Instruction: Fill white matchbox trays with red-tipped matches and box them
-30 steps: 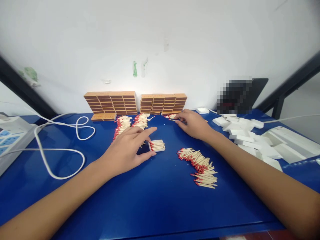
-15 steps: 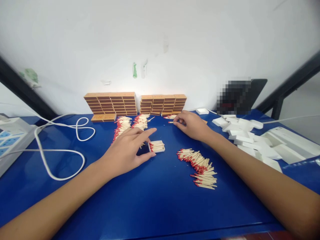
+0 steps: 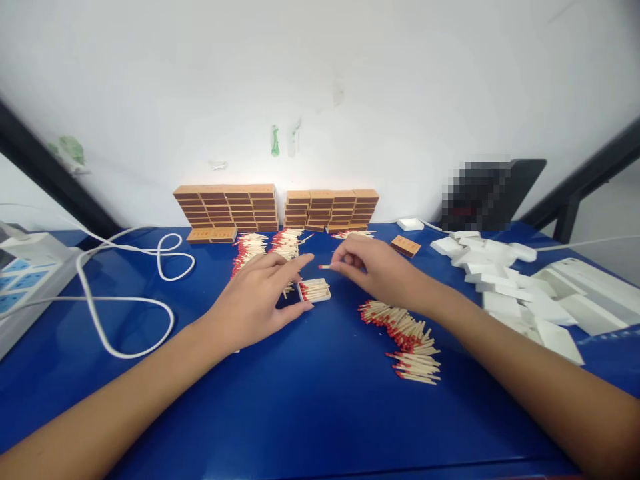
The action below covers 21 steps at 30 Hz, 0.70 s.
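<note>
Right hand (image 3: 373, 267): fingers clamped on one match (image 3: 325, 267). Left hand (image 3: 257, 300): fingers apart beside one tray (image 3: 319, 299) of matches (image 3: 315, 289). Behind stand two matchbox stacks (image 3: 227, 208).

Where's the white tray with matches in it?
In the head view, the white tray is near the middle, on the blue table, just right of the left hand.

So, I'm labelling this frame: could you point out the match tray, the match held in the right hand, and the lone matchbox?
Match tray (image 3: 318, 300): head view, on its near wall.
Held match (image 3: 325, 267): head view, on its visible part.
Lone matchbox (image 3: 405, 243): head view, on its top face.
</note>
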Tool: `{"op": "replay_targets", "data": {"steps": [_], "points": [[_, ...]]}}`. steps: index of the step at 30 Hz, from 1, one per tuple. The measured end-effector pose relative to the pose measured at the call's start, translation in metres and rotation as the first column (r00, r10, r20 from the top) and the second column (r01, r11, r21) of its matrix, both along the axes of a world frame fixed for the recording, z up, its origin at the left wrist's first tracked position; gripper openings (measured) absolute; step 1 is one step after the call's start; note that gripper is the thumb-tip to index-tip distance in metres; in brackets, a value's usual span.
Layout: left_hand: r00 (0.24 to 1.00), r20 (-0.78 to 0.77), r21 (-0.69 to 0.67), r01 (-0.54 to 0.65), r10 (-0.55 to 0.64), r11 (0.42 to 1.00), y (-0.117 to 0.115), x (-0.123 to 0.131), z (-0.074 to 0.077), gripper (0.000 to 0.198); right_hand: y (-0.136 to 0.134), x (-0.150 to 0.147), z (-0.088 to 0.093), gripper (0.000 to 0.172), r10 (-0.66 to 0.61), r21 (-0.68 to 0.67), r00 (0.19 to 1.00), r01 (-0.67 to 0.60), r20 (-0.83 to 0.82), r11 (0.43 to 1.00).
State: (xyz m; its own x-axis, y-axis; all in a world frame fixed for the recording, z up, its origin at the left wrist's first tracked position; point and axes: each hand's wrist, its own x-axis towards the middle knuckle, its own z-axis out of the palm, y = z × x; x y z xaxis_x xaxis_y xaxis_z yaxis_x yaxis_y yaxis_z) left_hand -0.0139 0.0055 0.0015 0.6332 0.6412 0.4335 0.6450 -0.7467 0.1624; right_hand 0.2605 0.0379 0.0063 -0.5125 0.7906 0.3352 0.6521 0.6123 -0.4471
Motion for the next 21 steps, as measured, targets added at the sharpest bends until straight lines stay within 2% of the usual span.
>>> {"op": "replay_targets", "data": {"steps": [3, 6, 15, 21], "points": [[1.0, 0.0, 0.011, 0.011, -0.011, 1.0, -0.001, 0.001, 0.0, 0.071, -0.019, -0.017, -0.001, 0.008, 0.057, -0.024, 0.998, -0.057, -0.013, 0.998], [1.0, 0.001, 0.017, 0.024, -0.024, 1.0, -0.002, 0.002, 0.0, 0.072, -0.028, -0.025, -0.005, 0.008, 0.069, 0.005, 0.997, -0.07, 0.031, 0.998], [0.999, -0.004, -0.012, 0.039, -0.039, 0.999, -0.002, 0.003, 0.001, 0.073, -0.024, -0.019, 0.0, 0.008, 0.042, 0.015, 0.997, -0.043, 0.068, 0.999], [1.0, -0.012, -0.018, 0.029, -0.029, 0.999, -0.002, 0.003, 0.001, 0.073, -0.022, -0.017, -0.001, 0.005, 0.053, -0.03, 0.997, -0.051, 0.062, 0.998]]}}
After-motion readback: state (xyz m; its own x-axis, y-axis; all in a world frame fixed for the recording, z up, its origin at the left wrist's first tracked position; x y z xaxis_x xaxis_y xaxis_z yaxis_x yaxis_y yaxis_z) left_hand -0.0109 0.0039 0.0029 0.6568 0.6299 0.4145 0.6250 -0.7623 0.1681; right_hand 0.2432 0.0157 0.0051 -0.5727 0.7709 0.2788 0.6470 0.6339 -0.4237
